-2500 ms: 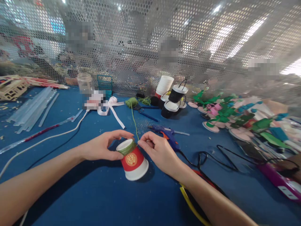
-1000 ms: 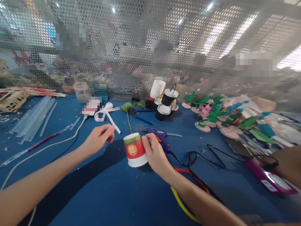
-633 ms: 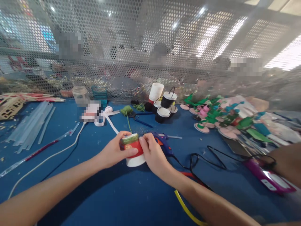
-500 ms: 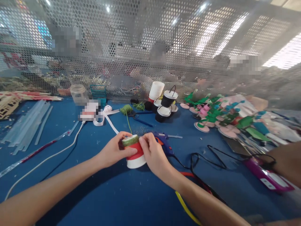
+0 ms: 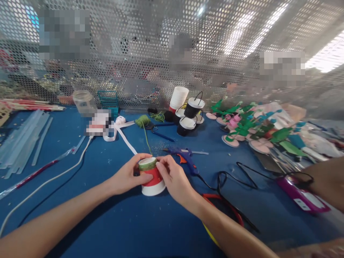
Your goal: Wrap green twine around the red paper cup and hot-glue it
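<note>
An upside-down paper cup [image 5: 152,177] stands low over the blue table, white at its wide lower end with a red band above. Green yarn [image 5: 147,163] is wound around its narrow upper end. My left hand [image 5: 131,174] is closed on the cup's left side, thumb across the red band. At the upper right edge my right hand [image 5: 173,175] is closed, thumb and fingers pressed against the wound yarn; whether they pinch a strand is hidden. A strand runs back from the cup to a green yarn ball [image 5: 142,121].
A blue glue gun [image 5: 189,161] lies right of my hands, its black cord curling towards a purple power strip [image 5: 301,195]. Behind are black-and-white cups [image 5: 186,125], stacked white cups [image 5: 179,96] and pliers [image 5: 161,134]. Glue sticks [image 5: 25,139] lie left; felt plants [image 5: 242,125] stand right.
The view has shifted slightly. The cup now stands a little more upright, and my right fingers have moved slightly along its yarn-wound end. Both hands stay on it.
</note>
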Action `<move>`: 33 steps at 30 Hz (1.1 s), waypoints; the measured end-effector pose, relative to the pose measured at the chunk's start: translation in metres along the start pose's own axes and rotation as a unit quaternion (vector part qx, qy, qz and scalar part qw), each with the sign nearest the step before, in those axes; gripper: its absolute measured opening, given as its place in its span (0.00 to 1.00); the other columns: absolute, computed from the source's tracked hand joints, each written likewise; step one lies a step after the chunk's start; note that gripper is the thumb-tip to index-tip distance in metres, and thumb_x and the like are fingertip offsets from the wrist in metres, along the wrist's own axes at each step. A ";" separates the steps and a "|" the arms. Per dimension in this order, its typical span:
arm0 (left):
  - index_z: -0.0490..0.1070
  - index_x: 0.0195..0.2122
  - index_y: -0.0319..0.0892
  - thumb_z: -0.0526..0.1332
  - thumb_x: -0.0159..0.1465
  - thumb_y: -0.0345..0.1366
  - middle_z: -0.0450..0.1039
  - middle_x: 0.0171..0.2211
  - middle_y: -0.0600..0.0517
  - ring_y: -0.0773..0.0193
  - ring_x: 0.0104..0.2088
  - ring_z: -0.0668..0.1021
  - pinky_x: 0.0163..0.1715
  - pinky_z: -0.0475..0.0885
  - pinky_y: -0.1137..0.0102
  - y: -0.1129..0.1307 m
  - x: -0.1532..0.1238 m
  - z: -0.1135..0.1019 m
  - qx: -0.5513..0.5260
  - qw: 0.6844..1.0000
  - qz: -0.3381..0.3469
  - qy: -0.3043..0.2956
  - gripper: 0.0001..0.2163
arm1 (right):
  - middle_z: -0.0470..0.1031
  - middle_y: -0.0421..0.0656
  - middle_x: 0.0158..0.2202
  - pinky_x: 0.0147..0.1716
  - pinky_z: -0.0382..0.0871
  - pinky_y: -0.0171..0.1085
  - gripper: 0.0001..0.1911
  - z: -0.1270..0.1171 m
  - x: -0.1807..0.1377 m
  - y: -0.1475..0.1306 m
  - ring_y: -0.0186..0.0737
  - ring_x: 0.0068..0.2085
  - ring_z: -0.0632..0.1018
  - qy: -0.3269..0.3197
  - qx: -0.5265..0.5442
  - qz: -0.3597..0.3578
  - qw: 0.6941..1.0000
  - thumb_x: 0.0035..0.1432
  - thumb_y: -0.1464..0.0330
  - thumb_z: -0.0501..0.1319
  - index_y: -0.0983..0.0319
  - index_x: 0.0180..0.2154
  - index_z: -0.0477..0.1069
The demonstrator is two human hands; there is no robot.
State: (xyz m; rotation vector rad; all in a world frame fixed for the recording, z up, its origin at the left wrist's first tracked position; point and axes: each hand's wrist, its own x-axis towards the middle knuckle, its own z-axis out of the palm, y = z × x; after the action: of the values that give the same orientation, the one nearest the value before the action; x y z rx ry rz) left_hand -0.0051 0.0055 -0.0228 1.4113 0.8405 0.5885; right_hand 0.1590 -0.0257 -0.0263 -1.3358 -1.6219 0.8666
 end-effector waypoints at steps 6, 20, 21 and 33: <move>0.58 0.52 0.43 0.59 0.51 0.35 0.63 0.50 0.46 0.55 0.46 0.70 0.46 0.66 0.60 0.009 -0.001 -0.006 0.111 0.994 0.011 0.006 0.25 | 0.70 0.45 0.31 0.33 0.66 0.39 0.09 0.001 0.000 -0.001 0.38 0.32 0.71 -0.002 -0.039 -0.009 0.999 0.58 0.65 0.48 0.59 0.26 0.56; 0.61 0.46 0.39 0.59 0.53 0.38 0.69 0.39 0.48 0.59 0.39 0.72 0.37 0.69 0.65 0.006 0.003 0.002 0.044 0.999 0.006 0.008 0.19 | 0.71 0.46 0.33 0.36 0.67 0.40 0.07 0.006 -0.004 0.003 0.39 0.35 0.73 0.018 -0.063 -0.047 0.997 0.59 0.66 0.49 0.59 0.28 0.56; 0.61 0.46 0.39 0.60 0.53 0.38 0.69 0.39 0.48 0.59 0.39 0.72 0.37 0.69 0.65 0.006 0.003 0.002 0.045 0.999 0.007 0.010 0.19 | 0.71 0.46 0.33 0.36 0.67 0.40 0.07 0.005 -0.005 0.004 0.39 0.35 0.73 0.019 -0.066 -0.050 0.996 0.59 0.66 0.49 0.59 0.28 0.57; 0.62 0.45 0.41 0.62 0.51 0.38 0.68 0.39 0.49 0.60 0.37 0.72 0.36 0.68 0.66 -0.009 0.006 0.005 -0.014 0.999 0.043 0.025 0.20 | 0.71 0.48 0.39 0.39 0.68 0.42 0.07 -0.005 -0.003 0.009 0.40 0.39 0.73 0.013 -0.062 -0.041 0.997 0.60 0.66 0.47 0.60 0.33 0.62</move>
State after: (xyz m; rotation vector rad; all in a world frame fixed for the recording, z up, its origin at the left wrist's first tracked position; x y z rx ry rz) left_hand 0.0012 0.0061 -0.0324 1.4165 0.8121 0.7016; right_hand 0.1677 -0.0272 -0.0333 -1.3485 -1.7213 0.7074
